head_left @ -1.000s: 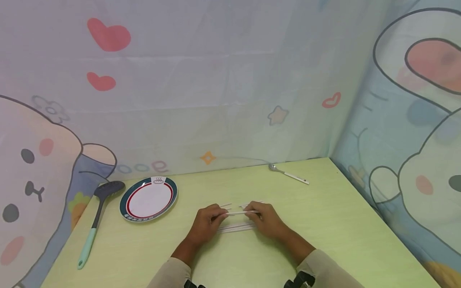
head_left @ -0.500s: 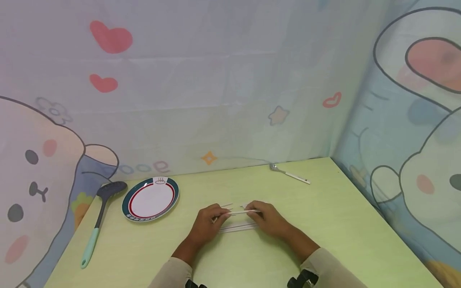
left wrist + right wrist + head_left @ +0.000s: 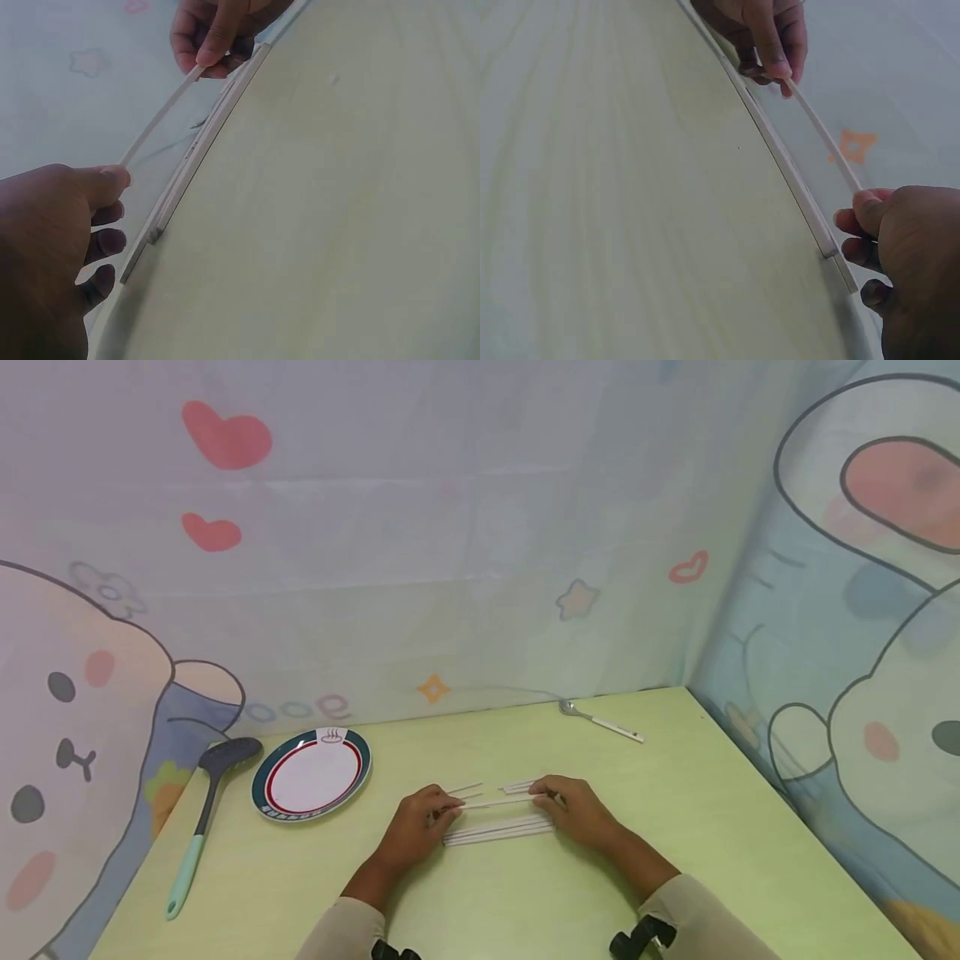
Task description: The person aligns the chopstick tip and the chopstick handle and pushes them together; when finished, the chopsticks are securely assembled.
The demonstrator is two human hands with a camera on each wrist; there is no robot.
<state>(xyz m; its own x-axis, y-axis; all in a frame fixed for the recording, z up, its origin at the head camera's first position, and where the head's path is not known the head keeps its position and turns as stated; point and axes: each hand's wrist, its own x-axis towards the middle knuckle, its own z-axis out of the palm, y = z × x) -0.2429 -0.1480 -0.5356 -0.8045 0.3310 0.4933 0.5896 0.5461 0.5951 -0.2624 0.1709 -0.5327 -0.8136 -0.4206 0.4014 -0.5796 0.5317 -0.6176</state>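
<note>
A thin pale stick (image 3: 497, 802) is held level above the table between the two hands. My left hand (image 3: 416, 827) pinches its left end between thumb and forefinger, the other fingers loosely curled. At its right end my right hand (image 3: 581, 814) pinches likewise. In the left wrist view the held stick (image 3: 159, 124) looks narrow and is raised off the table. Several similar sticks (image 3: 498, 833) lie side by side on the table just nearer to the person. Beyond the hands lie more short-looking sticks (image 3: 517, 787), partly hidden by the fingers.
A plate (image 3: 313, 777) with a dark green rim lies to the left. Beside it is a slotted turner (image 3: 197, 843) with a mint handle. A spoon (image 3: 603, 725) with a white handle lies near the back edge of the table (image 3: 720, 827). Printed cloth (image 3: 480, 527) hangs behind.
My hands have moved apart along the held stick, the left one leftward and the right one rightward. More of the held stick and of the sticks on the table now shows.
</note>
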